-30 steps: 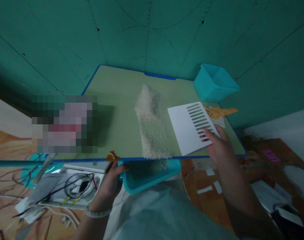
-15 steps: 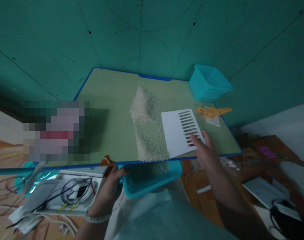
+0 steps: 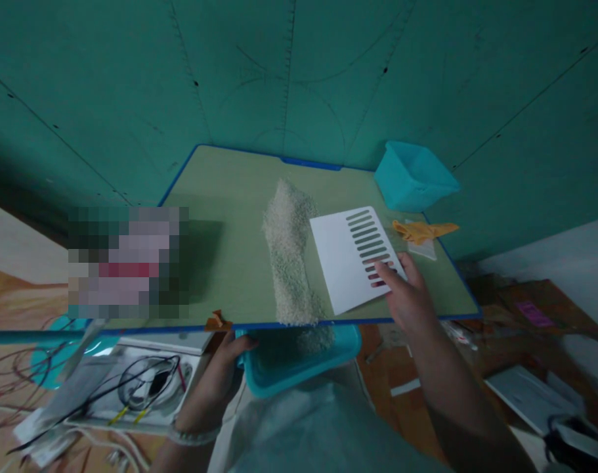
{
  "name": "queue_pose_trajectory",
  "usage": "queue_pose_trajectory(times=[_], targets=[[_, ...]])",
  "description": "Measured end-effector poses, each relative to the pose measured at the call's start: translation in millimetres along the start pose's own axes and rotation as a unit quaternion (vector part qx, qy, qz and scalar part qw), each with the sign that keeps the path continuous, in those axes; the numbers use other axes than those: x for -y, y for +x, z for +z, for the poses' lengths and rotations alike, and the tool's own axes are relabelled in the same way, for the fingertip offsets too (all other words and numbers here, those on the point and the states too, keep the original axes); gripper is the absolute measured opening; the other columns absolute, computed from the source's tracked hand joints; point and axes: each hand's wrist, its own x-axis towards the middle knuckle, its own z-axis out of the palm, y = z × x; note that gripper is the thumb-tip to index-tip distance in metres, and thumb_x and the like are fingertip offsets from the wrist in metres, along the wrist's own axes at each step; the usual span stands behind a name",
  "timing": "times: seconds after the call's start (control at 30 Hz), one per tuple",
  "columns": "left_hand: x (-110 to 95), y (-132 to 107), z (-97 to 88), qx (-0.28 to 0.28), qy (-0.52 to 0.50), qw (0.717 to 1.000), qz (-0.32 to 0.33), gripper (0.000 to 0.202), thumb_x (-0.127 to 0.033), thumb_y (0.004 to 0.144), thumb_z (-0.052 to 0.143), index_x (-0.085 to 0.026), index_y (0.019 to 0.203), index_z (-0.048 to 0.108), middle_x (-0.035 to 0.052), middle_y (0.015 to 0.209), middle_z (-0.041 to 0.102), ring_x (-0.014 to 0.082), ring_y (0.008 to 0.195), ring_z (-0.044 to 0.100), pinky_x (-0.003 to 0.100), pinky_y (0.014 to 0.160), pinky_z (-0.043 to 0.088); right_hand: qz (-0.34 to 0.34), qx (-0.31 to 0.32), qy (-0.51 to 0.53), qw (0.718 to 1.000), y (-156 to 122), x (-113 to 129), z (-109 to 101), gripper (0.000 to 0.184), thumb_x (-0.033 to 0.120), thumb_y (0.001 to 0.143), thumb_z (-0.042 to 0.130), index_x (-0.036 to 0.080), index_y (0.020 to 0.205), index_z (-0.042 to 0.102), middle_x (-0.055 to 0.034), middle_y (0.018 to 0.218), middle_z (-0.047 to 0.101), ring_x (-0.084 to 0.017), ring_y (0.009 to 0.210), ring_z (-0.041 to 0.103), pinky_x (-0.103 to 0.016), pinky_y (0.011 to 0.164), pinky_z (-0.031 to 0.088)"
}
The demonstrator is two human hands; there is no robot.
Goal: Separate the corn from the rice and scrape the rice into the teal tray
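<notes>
A heap of pale grains (image 3: 289, 226), looking like rice, runs from the middle of the board-like table (image 3: 239, 177) down to its front edge. My right hand (image 3: 407, 292) grips a white slotted plastic sheet (image 3: 331, 256), thumb on top, just right of the grains. Below the front edge, my left hand (image 3: 228, 366) is closed on the left rim of a turquoise basin (image 3: 293, 378). Some grains lie inside that basin, under the table edge.
At the back right corner stands a turquoise bin (image 3: 411, 187). An orange cloth (image 3: 421, 231) lies in front of it. A pixelated object (image 3: 131, 263) occupies the left side. Cables (image 3: 148, 381) fill a white box at lower left; a cardboard box (image 3: 549, 305) is at right.
The slotted sheet has lifted slightly and turned, its left edge shifting toward the heap. The heap looks flatter, with grains spread along the strip to the edge. The view has shifted a little.
</notes>
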Motion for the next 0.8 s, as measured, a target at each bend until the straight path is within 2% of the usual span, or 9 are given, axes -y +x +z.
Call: queue_pose_trajectory(times=[0.1,0.23,0.33,0.4,0.5,0.63,0.7,0.8], targets=[[0,0,0.1,0.013,-0.005,1.0,0.008,0.019,-0.02,0.053,0.08,-0.023,0.071,0.074,0.001,0.067,0.076,0.0352,0.096,0.074,0.04,0.082,0.06,0.0,-0.049,-0.013,0.999,6,2,-20,0.038,0.044,0.062,0.083,0.023,0.08,0.058,0.0019,0.069,0.068,-0.016,0.06,0.063,-0.028,0.054,0.048],[2,1,0.4,0.014,-0.001,1.0,0.003,0.027,-0.022,0.053,0.081,-0.021,0.08,0.077,0.0043,0.078,0.08,0.037,0.099,0.074,0.042,0.085,0.06,0.011,-0.102,-0.044,0.994,1,-3,-47,0.038,0.045,0.059,0.083,0.024,0.078,0.059,0.0018,0.066,0.067,-0.016,0.055,0.061,-0.029,0.05,0.046],[3,2,1.0,0.016,-0.001,1.0,-0.007,0.029,-0.021,0.053,0.079,-0.021,0.082,0.077,0.0054,0.086,0.082,0.0359,0.098,0.074,0.041,0.084,0.06,0.011,-0.114,-0.055,0.992,-11,-13,-55,0.037,0.047,0.063,0.083,0.024,0.08,0.059,0.0006,0.069,0.068,-0.017,0.057,0.062,-0.03,0.05,0.048],[4,3,1.7,0.022,0.002,1.0,-0.01,0.031,-0.02,0.054,0.078,-0.022,0.085,0.077,0.0049,0.091,0.083,0.0345,0.098,0.074,0.041,0.085,0.06,0.014,-0.107,-0.051,0.993,-21,-20,-51,0.037,0.049,0.066,0.082,0.024,0.081,0.06,0.0002,0.071,0.068,-0.018,0.06,0.064,-0.03,0.052,0.05],[4,3,4.1,0.024,0.008,1.0,-0.007,0.036,-0.021,0.053,0.078,-0.021,0.088,0.077,0.0044,0.093,0.083,0.0336,0.097,0.074,0.04,0.085,0.059,0.024,-0.073,-0.044,0.996,-34,-28,-32,0.038,0.053,0.069,0.08,0.024,0.085,0.061,-0.0004,0.073,0.069,-0.019,0.062,0.066,-0.031,0.053,0.052],[-1,-3,8.1,-0.001,0.014,1.0,-0.019,0.031,-0.022,0.049,0.079,-0.023,0.08,0.073,0.0042,0.087,0.082,0.0351,0.096,0.074,0.041,0.081,0.06,0.049,-0.019,-0.018,0.998,-46,-29,-6,0.038,0.054,0.072,0.079,0.024,0.085,0.06,-0.0013,0.076,0.072,-0.018,0.062,0.067,-0.03,0.054,0.053],[-5,-7,9.2,-0.014,0.019,0.999,-0.026,0.03,-0.022,0.048,0.079,-0.024,0.077,0.071,0.0046,0.083,0.081,0.0364,0.097,0.074,0.041,0.08,0.06,0.05,-0.014,0.003,0.999,-47,-25,-3,0.037,0.052,0.072,0.08,0.024,0.084,0.059,-0.0013,0.077,0.073,-0.018,0.062,0.067,-0.029,0.053,0.052],[-8,-10,8.7,-0.024,0.014,0.999,-0.022,0.031,-0.022,0.047,0.079,-0.024,0.078,0.071,0.0039,0.082,0.081,0.0368,0.1,0.073,0.041,0.081,0.059,0.028,-0.031,0.02,0.999,-40,-16,-11,0.036,0.046,0.07,0.082,0.024,0.084,0.057,-0.0004,0.076,0.073,-0.017,0.062,0.066,-0.028,0.054,0.05]])
